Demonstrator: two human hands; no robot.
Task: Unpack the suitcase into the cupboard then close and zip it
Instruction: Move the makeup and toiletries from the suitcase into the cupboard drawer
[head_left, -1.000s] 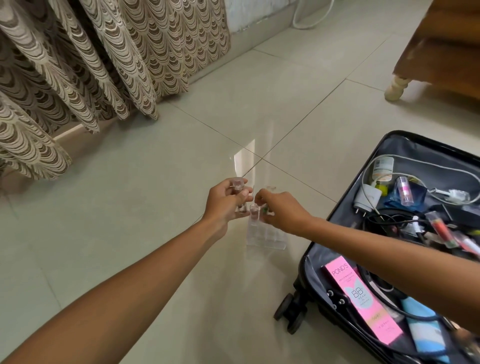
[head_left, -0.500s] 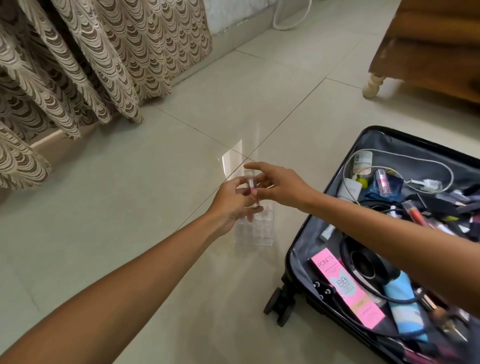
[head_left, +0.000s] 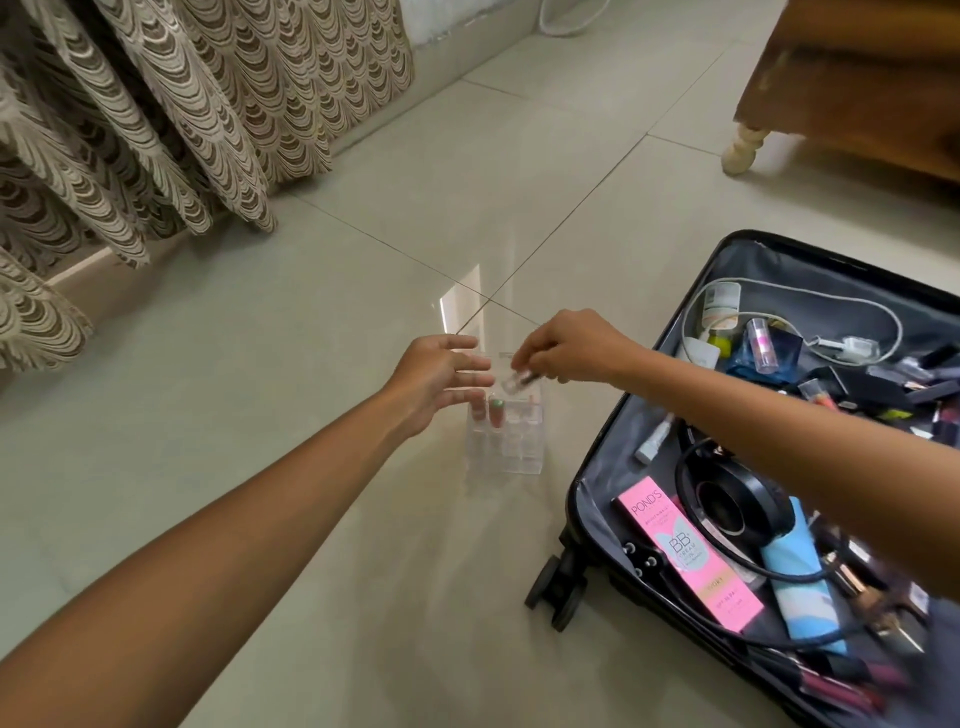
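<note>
- Clear acrylic organizer (head_left: 506, 436) upright on the tiled floor (head_left: 291, 364), just left of the open suitcase (head_left: 769, 291).
- Right hand (head_left: 571, 345) pinching a small clear-capped lipstick (head_left: 514, 382) above it.
- Left hand (head_left: 441, 376) beside, fingers straight, holding nothing.
- Pink Pond's box (head_left: 685, 553) inside suitcase.

We are in a room at home. A shiny tiled floor (head_left: 311, 364) lies under our left hand (head_left: 434, 379). Long patterned curtains (head_left: 156, 130) hang far to its left. A wooden furniture piece (head_left: 852, 88) stands beyond our right hand (head_left: 576, 345).
</note>
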